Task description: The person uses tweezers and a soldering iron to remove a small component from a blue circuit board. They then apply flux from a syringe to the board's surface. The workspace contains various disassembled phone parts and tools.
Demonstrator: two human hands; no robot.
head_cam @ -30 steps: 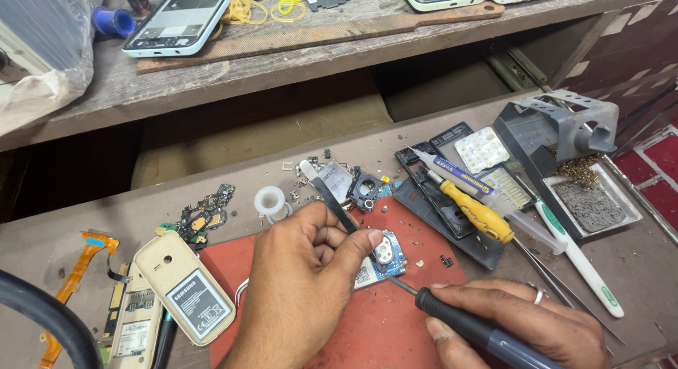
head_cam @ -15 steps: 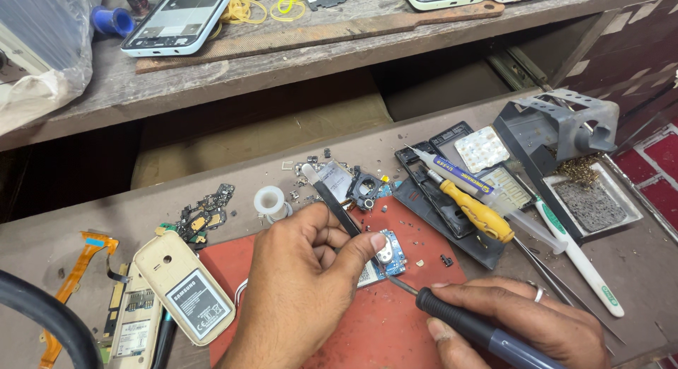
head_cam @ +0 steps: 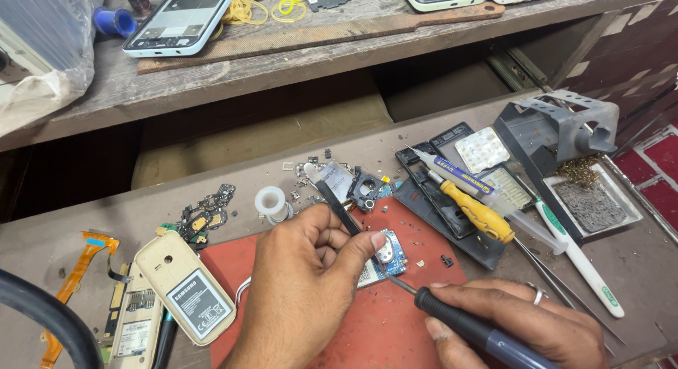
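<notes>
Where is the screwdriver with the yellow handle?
In the head view, the yellow-handled screwdriver lies right of centre on the dark phone parts, just past the red mat, above the right hand.

Both hands bare, no sleeves in view; right hand [head_cam: 522, 326] wears a plain silver ring [head_cam: 538, 295]; left hand [head_cam: 304, 284] unadorned.

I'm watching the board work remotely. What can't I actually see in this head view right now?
- Circuit board: its left part is hidden under the left hand.
- Iron tip: its contact with the board is too small to tell.
- Black tweezers: lower end hidden inside the left hand's grip.
- Right hand: cut off by the bottom edge.
</notes>
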